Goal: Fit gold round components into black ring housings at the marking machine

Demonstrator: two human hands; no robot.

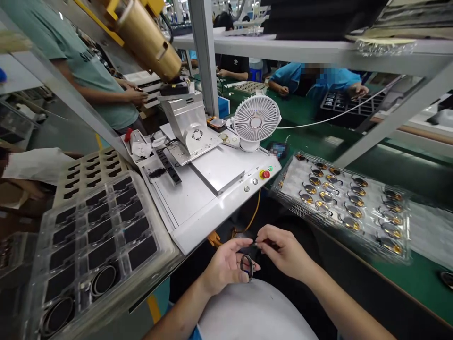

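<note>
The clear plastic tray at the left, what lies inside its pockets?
In the clear plastic tray, most pockets show flat black rectangular pads; two near pockets hold dark round rings. Anything beneath the pads is covered.

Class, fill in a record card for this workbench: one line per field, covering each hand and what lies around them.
setting: factory bench beside a green belt
left hand: holds a small black ring
right hand: pinches a thin dark piece beside the ring, too small to identify
left side: clear tray with black compartments, rings in the nearest ones
right side: plastic tray of round gold parts
ahead: white machine with red button; small white fan
others: people working across the belt
</note>
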